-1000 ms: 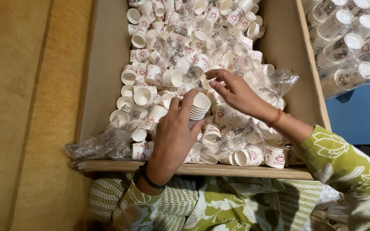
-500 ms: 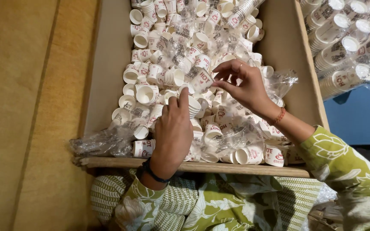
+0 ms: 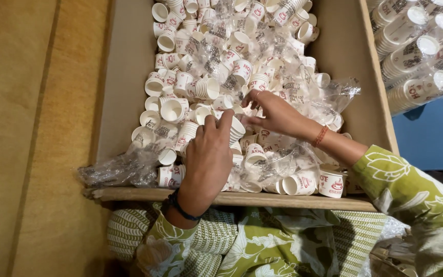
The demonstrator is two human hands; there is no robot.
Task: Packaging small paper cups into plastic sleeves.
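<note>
A big cardboard box [image 3: 124,77] holds several small white paper cups [image 3: 208,88] with red print, mixed with torn clear plastic wrap. My left hand [image 3: 208,156] is closed around a short stack of nested cups [image 3: 237,129] near the box's front middle. My right hand [image 3: 275,114] reaches in from the right, its fingertips pinched at the open end of that stack. Whether it holds a single cup I cannot tell. An orange band circles the right wrist and a dark band the left.
Crumpled plastic wrap [image 3: 116,169] spills over the box's front left corner. Sleeves of stacked cups in clear wrap [image 3: 416,46] lie at the upper right above a blue surface [image 3: 431,138]. A tan floor [image 3: 32,138] runs along the left. My green patterned clothing fills the bottom.
My left hand dipped down among the cups, then rose again with the stack. My right hand moved left, in to the stack's open end.
</note>
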